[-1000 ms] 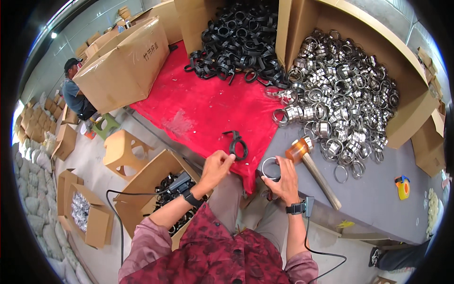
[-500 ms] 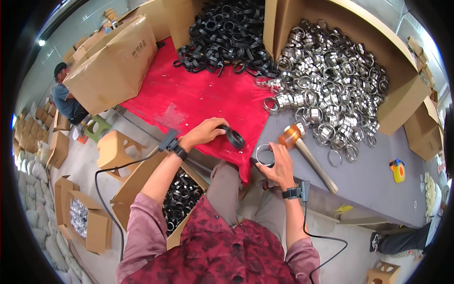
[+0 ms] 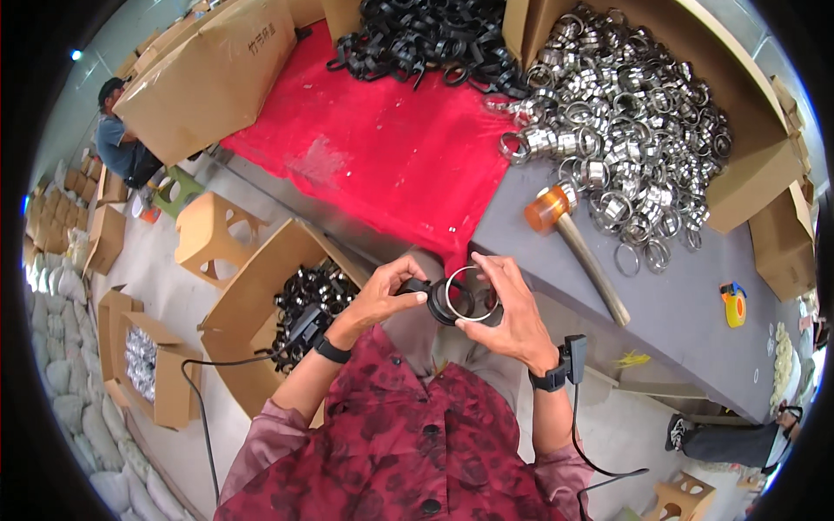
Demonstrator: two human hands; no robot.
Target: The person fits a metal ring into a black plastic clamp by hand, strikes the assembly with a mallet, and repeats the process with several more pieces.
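In front of my body, my left hand pinches a black plastic ring with a side tab. My right hand grips a shiny metal ring between thumb and fingers. The two rings meet at a slant, the metal one overlapping the black one's opening; whether it is seated in it I cannot tell. Beyond my hands lies the red cloth. A pile of black rings stands at its far end, and a heap of metal rings spreads to its right.
A mallet with an orange head and a yellow tape measure lie on the grey tabletop. An open cardboard box of assembled-looking rings stands low left, near a tan stool. Another person sits far left.
My hands have come together, closer to my body, bringing the metal ring against the black ring. The view has shifted, so the tabletop things appear higher up.
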